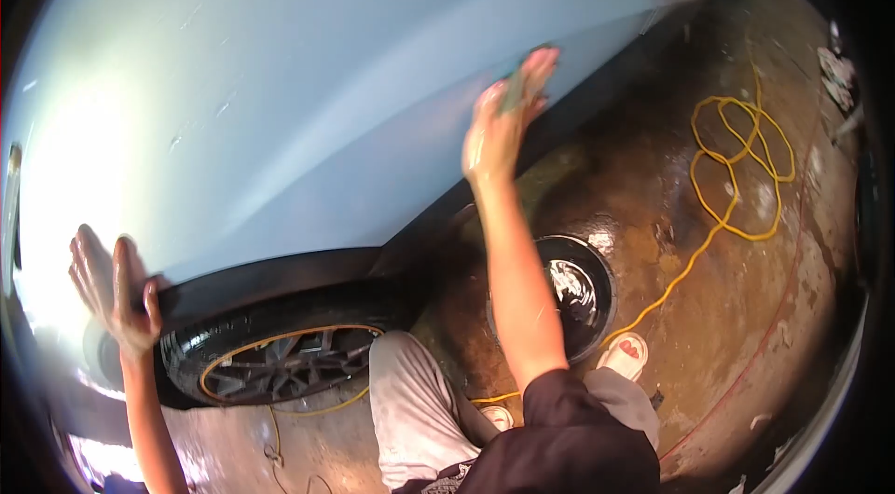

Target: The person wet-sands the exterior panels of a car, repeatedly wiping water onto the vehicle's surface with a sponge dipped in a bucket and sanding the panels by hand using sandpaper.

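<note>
A light blue-grey car body panel [373, 102] fills the upper left. My left hand [117, 294] lies against it near the wheel arch, fingers stretched out and apart, holding nothing. Farther along, my right hand [499, 126] is pressed to the lower side of the panel, wet and slightly blurred. Between its thumb and fingers shows a thin greenish pad [513, 91], mostly covered by the hand; its exact kind is unclear. Below the arch is a black tyre with a dark spoked wheel [294, 363], edged by an orange-yellow ring.
Beside my right forearm stands a black bucket [597, 308], with bright reflections or foam inside. A yellow cord or hose [695, 261] loops over the wet brown floor [643, 205] and passes my sandalled foot [625, 356]. Whitish crumpled material [836, 79] lies at the far right.
</note>
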`<state>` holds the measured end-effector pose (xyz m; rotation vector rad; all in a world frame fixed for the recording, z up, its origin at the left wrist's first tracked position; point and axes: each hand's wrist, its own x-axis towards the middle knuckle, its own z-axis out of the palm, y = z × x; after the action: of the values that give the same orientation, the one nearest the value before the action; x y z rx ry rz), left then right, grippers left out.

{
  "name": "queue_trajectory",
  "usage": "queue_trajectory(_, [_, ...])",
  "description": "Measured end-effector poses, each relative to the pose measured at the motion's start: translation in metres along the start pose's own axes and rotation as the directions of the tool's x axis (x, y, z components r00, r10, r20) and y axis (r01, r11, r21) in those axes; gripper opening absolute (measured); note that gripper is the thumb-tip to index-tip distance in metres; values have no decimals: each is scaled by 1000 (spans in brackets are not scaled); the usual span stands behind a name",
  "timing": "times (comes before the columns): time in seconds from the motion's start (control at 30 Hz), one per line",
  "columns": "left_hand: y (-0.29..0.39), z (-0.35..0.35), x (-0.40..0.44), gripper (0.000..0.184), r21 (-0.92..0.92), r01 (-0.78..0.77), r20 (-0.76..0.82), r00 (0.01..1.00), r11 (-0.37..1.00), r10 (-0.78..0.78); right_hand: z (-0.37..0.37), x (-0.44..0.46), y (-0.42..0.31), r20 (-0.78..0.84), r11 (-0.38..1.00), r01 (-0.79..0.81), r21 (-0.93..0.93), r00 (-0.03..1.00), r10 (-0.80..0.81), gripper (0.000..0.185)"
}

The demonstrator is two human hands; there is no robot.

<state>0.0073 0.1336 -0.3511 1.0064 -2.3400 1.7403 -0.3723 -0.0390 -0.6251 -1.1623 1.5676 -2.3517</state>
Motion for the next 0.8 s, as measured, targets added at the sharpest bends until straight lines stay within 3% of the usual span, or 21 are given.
queue_trajectory(0.03, [0, -1, 0, 55, 9, 2, 16, 1000, 1000, -2, -17, 28, 12, -46, 971, -215, 101, 974, 221, 74])
queue_trajectory(0.07, [1, 0, 0, 55, -17, 14, 15, 1000, 1000, -14, -18, 19, 17, -65, 974, -212, 76, 974, 217, 74])
queue_trajectory(0.13, [0, 0, 0, 54, -8, 9, 9, 1000, 1000, -9, 13, -23, -1, -26, 913, -289, 287, 951, 309, 75])
queue_trajectory(0.2, [0, 0, -1, 54, 5, 8, -5, 1000, 1000, -8, 14, -109, -80, 242, 978, -211, 5, 949, 203, 75])
queue_trajectory(0.27, [-3, 2, -3, 55, 34, -14, 7, 1000, 999, 14, 26, -168, -87, 412, 995, 70, -71, 910, -35, 75])
queue_trajectory(0.33, [-4, 3, -2, 56, 56, -52, -11, 999, 997, 53, -10, -71, -62, 335, 978, -68, -197, 933, 132, 72])
queue_trajectory(0.37, [-4, 3, -4, 56, 64, -53, -18, 998, 997, 54, -18, -11, -19, 119, 973, -227, -39, 966, 230, 68])
queue_trajectory(0.4, [-3, 5, -5, 56, 76, -53, -26, 998, 996, 55, -26, 42, 30, -32, 918, -256, 304, 960, 278, 66])
queue_trajectory(0.53, [-3, 4, -1, 56, 95, -86, -38, 995, 992, 90, -58, 75, 59, 23, 933, -347, 94, 938, 346, 63])
queue_trajectory(0.6, [-8, 7, -7, 57, 127, -83, -21, 996, 988, 86, -38, -16, -4, 184, 881, -369, 298, 927, 326, 64])
queue_trajectory(0.63, [-4, 6, -4, 59, 132, -86, -28, 996, 987, 90, -39, -27, -15, 178, 879, -370, 301, 927, 329, 64])
queue_trajectory(0.7, [-3, 5, 3, 61, 141, -107, -31, 993, 984, 112, -43, -33, -25, 298, 971, -237, 10, 928, 224, 65])
queue_trajectory(0.73, [-4, 3, 3, 60, 145, -112, -25, 993, 983, 117, -37, -1, 14, 237, 931, -334, 149, 926, 294, 63])
queue_trajectory(0.8, [1, 7, 4, 59, 153, -105, -33, 993, 983, 111, -56, 94, 65, 6, 974, -224, 25, 975, 224, 64])
